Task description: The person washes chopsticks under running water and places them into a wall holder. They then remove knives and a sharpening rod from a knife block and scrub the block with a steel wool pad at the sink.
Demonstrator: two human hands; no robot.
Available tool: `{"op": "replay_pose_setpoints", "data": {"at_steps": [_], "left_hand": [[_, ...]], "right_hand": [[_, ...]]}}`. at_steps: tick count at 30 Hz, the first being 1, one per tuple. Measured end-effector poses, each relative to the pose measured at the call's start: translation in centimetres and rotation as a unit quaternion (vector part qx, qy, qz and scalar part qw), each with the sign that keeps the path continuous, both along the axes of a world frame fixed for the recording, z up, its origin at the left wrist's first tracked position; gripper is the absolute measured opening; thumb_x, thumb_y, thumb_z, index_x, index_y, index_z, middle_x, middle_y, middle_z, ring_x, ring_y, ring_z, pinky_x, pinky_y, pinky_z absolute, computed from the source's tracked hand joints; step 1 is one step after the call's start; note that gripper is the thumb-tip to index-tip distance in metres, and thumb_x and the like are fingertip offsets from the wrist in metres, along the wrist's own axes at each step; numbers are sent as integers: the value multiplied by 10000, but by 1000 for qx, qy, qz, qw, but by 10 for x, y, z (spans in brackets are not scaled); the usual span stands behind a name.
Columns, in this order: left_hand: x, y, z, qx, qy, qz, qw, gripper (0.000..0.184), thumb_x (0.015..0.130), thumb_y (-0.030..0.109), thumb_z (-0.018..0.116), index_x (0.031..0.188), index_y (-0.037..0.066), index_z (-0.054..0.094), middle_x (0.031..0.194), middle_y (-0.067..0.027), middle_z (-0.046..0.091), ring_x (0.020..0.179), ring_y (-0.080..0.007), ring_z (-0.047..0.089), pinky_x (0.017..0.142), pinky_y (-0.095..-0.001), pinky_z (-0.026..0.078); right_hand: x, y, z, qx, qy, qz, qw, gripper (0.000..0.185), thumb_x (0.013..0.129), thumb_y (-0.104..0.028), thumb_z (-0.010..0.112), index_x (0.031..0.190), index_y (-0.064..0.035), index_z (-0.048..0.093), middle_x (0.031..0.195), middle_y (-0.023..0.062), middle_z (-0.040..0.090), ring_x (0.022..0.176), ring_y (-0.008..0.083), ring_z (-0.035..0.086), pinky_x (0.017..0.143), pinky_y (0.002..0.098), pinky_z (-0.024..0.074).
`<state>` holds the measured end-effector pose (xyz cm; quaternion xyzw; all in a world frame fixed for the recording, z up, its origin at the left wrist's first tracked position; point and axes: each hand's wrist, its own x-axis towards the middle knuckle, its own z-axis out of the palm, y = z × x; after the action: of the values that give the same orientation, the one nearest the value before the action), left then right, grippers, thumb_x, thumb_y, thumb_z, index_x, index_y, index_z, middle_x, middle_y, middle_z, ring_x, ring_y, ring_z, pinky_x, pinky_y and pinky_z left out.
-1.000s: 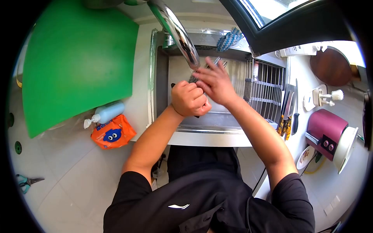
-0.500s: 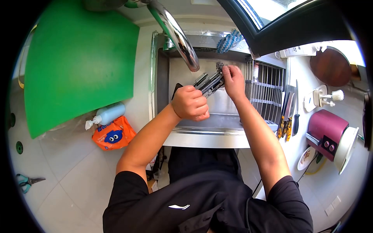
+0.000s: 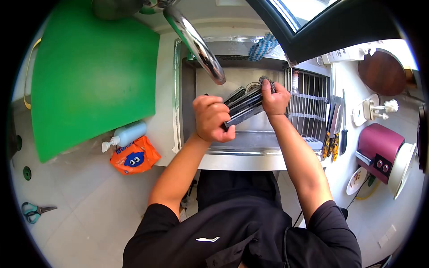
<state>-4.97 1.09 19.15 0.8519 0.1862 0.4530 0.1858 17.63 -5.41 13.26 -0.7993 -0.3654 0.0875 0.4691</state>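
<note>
Over the sink (image 3: 214, 85), my left hand (image 3: 212, 119) is wrapped round one end of a bundle of long black and metal pieces (image 3: 245, 105), which slants up to the right. What exactly the pieces are, I cannot make out. My right hand (image 3: 275, 98) is closed at the far end of the bundle, with a grey, curly metal scourer (image 3: 267, 81) between thumb and fingers. The chrome faucet (image 3: 195, 44) hangs above and left of the bundle.
A wire rack (image 3: 307, 100) fills the sink's right side, with knives (image 3: 333, 131) beside it. Left are a green board (image 3: 96, 80), a blue bottle (image 3: 129, 134) and an orange packet (image 3: 136, 156). A purple appliance (image 3: 380, 143) stands right; a dark window frame (image 3: 330, 40) juts in above.
My right hand has gone from open and blurred beside my left fist to closed on the scourer at the bundle's far end. The bundle now shows more fully and lies flatter.
</note>
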Motion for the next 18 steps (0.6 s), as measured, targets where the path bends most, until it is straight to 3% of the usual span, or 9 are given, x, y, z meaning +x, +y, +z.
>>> {"op": "replay_pose_setpoints", "data": {"at_steps": [1, 3, 5, 6, 8, 11, 15, 16, 18], "left_hand": [[3, -8, -6, 0, 0, -2, 1000, 170, 754, 293, 678, 755, 148, 588, 855, -26, 658, 987, -309, 638, 933, -461, 444], [16, -25, -20, -265, -188, 218, 920, 359, 904, 491, 559, 928, 141, 636, 978, -58, 691, 1038, -351, 641, 1016, -476, 443], [24, -37, -31, -483, -351, 358, 718, 649, 1008, 713, 426, 1120, 125, 678, 1102, -98, 722, 1079, -393, 651, 1088, -493, 445], [6, -34, -31, -733, -325, 221, 555, 759, 966, 788, 424, 1211, 112, 667, 1161, -120, 722, 1105, -398, 657, 1099, -535, 438], [-18, -29, -24, -927, -219, 40, 302, 1039, 850, 952, 401, 1382, 93, 645, 1279, -171, 714, 1128, -413, 686, 1055, -686, 433], [-18, -26, -8, -950, -239, -44, 194, 1070, 835, 969, 376, 1391, 96, 649, 1313, -181, 705, 1116, -418, 690, 1008, -756, 417], [-15, -46, -27, -947, -282, -123, 95, 1026, 871, 912, 420, 1410, 65, 632, 1353, -207, 680, 1169, -467, 652, 1068, -724, 402], [-16, -51, -27, -945, -284, -139, 82, 866, 907, 740, 537, 1440, 61, 601, 1372, -205, 667, 1189, -479, 634, 1070, -696, 421], [-15, -60, -27, -948, -272, -121, 116, 811, 885, 643, 573, 1459, 69, 582, 1379, -202, 663, 1198, -462, 630, 1066, -676, 432]], "right_hand": [[1, -1, 4, 0, 0, -2, 1000, 456, 873, -372, 780, 651, -20, 595, 624, 187, 565, 572, 388, 550, 561, 448, 439], [0, -4, 12, 41, -31, 6, 999, 451, 859, -331, 798, 623, -30, 559, 600, 178, 532, 556, 378, 530, 547, 442, 430], [1, -5, 21, 50, -57, 19, 997, 437, 838, -285, 816, 611, -47, 528, 594, 161, 512, 550, 369, 517, 533, 437, 420], [1, -6, 25, 82, -82, 48, 992, 424, 828, -274, 824, 620, -52, 528, 603, 153, 516, 554, 364, 521, 533, 436, 418], [3, -7, 34, 130, -126, 100, 978, 374, 796, -223, 831, 645, -53, 535, 639, 136, 551, 573, 350, 539, 551, 423, 433], [6, -7, 47, 202, -128, 157, 958, 332, 785, -197, 819, 664, -41, 553, 665, 146, 589, 588, 352, 560, 586, 409, 461], [11, -13, 57, 273, -131, 223, 927, 274, 799, -173, 802, 733, -13, 590, 710, 141, 626, 634, 337, 608, 631, 402, 489], [14, -17, 59, 268, -130, 240, 924, 265, 839, -176, 768, 754, 6, 595, 716, 136, 623, 659, 321, 618, 640, 394, 489], [24, -25, 53, 251, -88, 235, 935, 272, 859, -183, 749, 755, 15, 594, 715, 139, 622, 668, 323, 619, 644, 388, 489]]}}
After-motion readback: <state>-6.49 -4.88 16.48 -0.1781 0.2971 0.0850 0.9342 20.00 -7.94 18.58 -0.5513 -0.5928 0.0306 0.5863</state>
